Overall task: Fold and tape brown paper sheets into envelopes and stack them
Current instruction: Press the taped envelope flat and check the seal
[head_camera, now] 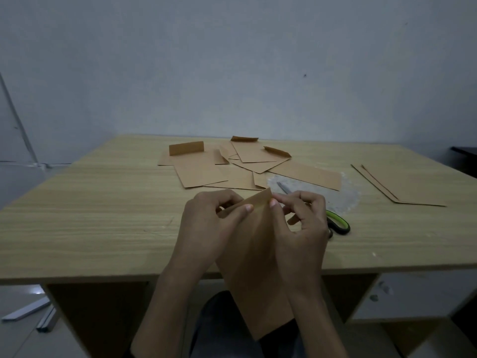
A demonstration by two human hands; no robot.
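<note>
One sheet [255, 254] is held up between both hands, above the near edge of the table [90, 215]. Its lower end hangs past the edge toward the lap. The top strip is bent over, with the crease not pressed flat.

The upper left of the sheet is gripped by the left hand [206, 223]. The left thumb [246, 208] is laid on the near face just below the bent strip. The other fingers are curled behind the paper and mostly hidden.

The upper right corner is pinched by the right hand [302, 228]. The right thumb [273, 202] is set on the strip's right edge, with the index finger curled just above it. The remaining fingers are loosely curled and clear of the paper. Only a narrow stretch of paper is left between the two thumbs. Tape on the sheet cannot be made out, as the frame is dim.

Scissors [338, 224] are laid on the table just beyond the right hand. The green-and-black handles are partly hidden by it, and the blades are pointed away and left. A loose pile of envelopes [232, 169] is spread at the far middle of the table, overlapped, with several flaps raised. The blade tips are near the pile's near edge. Flat sheets [402, 187] are stacked at far right, well apart from the hands. A pale scuffed patch [346, 197] is seen on the tabletop around the scissors. Metal bars [28, 312] are seen on the floor at lower left.
</note>
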